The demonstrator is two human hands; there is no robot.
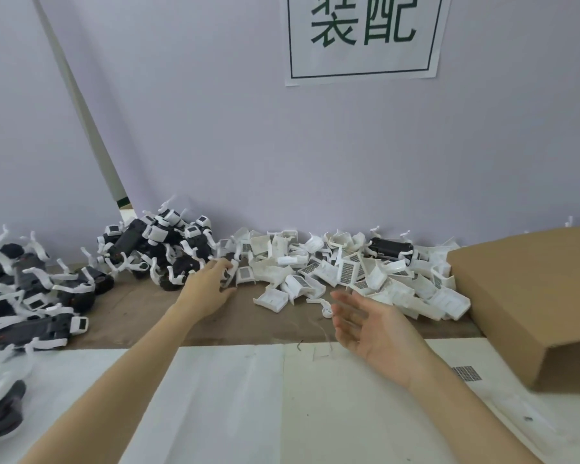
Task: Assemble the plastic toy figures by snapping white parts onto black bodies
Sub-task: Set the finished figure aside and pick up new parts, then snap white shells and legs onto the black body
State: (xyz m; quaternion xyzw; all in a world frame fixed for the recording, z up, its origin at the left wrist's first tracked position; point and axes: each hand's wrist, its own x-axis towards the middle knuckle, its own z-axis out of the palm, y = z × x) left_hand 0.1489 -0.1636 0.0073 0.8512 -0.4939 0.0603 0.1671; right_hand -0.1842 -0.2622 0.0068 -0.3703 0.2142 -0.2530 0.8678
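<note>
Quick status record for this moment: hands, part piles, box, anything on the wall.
left hand: reaching into the pile edge, fingers curled on a small part
right hand: open, palm up, holding nothing
white parts: loose heap by the wall
assembled figures: piled left of the heap
cardboard box: right side, lying open
wall sign: green characters

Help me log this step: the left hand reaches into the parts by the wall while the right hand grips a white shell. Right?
Not quite. In the head view the right hand is open and empty, hovering near the white shells. The left hand does reach into the parts.
</note>
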